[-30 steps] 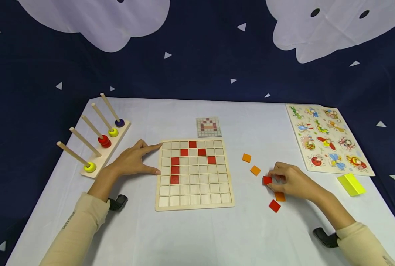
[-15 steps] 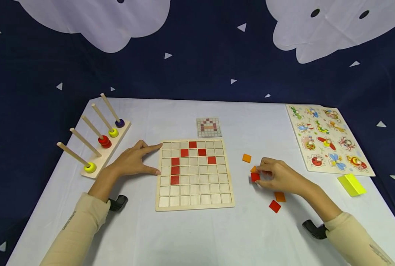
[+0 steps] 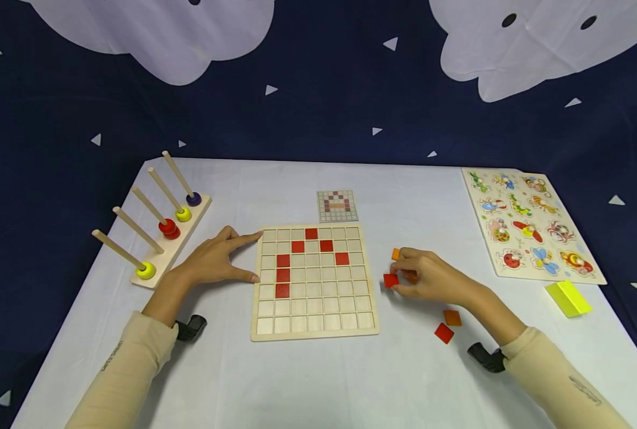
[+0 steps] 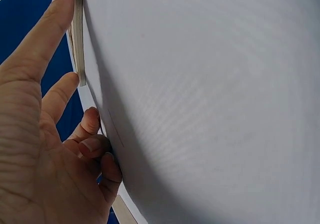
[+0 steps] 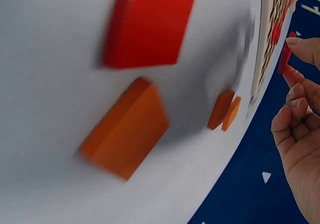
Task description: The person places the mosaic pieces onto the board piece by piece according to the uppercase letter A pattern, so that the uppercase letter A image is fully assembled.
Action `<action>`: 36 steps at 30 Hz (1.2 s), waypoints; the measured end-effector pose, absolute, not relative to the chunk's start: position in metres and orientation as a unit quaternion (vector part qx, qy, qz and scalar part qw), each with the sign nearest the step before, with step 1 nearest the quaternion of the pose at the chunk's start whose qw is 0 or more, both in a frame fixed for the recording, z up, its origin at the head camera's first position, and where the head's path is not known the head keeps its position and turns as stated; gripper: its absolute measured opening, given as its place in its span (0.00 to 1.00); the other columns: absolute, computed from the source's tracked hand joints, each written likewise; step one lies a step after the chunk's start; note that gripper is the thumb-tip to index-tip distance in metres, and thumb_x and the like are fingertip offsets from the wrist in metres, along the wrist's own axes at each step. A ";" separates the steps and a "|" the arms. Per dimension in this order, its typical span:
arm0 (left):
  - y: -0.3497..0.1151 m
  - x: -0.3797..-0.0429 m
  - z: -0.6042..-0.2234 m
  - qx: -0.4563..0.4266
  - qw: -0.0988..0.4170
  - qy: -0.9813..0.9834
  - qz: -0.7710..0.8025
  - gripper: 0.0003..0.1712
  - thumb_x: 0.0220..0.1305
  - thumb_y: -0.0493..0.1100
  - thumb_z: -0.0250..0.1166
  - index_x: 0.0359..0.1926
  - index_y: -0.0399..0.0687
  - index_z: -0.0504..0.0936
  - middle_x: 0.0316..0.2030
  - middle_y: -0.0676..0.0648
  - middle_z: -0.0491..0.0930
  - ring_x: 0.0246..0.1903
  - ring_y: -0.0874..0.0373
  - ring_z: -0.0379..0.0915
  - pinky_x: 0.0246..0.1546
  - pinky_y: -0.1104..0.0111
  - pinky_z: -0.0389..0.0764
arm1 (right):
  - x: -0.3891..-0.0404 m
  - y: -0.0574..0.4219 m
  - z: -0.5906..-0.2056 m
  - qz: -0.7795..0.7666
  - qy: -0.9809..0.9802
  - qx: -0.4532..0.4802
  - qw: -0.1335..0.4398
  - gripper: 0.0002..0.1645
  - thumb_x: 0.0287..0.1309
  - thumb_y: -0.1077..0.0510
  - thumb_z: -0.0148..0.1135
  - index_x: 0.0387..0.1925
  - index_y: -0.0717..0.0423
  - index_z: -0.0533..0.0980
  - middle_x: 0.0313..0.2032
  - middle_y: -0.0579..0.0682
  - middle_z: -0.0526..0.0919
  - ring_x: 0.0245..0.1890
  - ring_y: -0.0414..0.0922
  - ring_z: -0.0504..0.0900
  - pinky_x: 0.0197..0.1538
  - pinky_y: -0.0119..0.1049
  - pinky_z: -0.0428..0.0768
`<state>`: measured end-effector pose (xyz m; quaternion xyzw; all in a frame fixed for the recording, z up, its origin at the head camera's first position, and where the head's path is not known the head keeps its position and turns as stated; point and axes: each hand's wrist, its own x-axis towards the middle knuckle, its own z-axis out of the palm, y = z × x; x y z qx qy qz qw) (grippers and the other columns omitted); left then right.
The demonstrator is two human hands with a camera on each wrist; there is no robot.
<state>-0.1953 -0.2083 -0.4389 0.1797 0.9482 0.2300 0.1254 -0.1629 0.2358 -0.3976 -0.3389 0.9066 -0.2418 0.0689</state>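
Between thumb and fingertips my right hand point(image 3: 431, 275) pinches a red square tile point(image 3: 390, 280), just right of the wooden grid board point(image 3: 313, 332). The held tile point(image 5: 285, 56) also shows edge-on in the right wrist view. Several red tiles point(image 3: 283, 275) sit in the board's cells, in a partial arch. My left hand point(image 3: 213, 259) touches the board's left edge, thumb and index finger spread along it. Under and beside the right hand lie two orange tiles point(image 3: 395, 254), one partly hidden. A loose red tile point(image 3: 444, 333) and another orange tile point(image 3: 452, 317) lie closer to me.
Behind the board lies a small pattern card point(image 3: 337, 205). A wooden peg stand point(image 3: 189, 221) with coloured rings is at the left. An insect picture board point(image 3: 533, 226) lies at the back right, with a yellow block point(image 3: 568, 298) in front of it.
My right hand has moved left towards the board with the red tile, passing over the orange tiles. The left hand has stayed at the board's edge.
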 end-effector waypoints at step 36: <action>-0.208 -0.196 -0.440 0.175 0.124 0.949 0.229 0.60 0.38 0.72 0.77 0.74 0.63 0.65 0.42 0.47 0.68 0.33 0.56 0.64 0.36 0.66 0.67 | -0.193 0.166 -0.406 -0.212 0.884 -0.406 0.094 0.12 0.54 0.57 0.72 0.39 0.58 0.85 0.31 0.47 0.75 0.31 0.39 0.70 0.35 0.30 0.73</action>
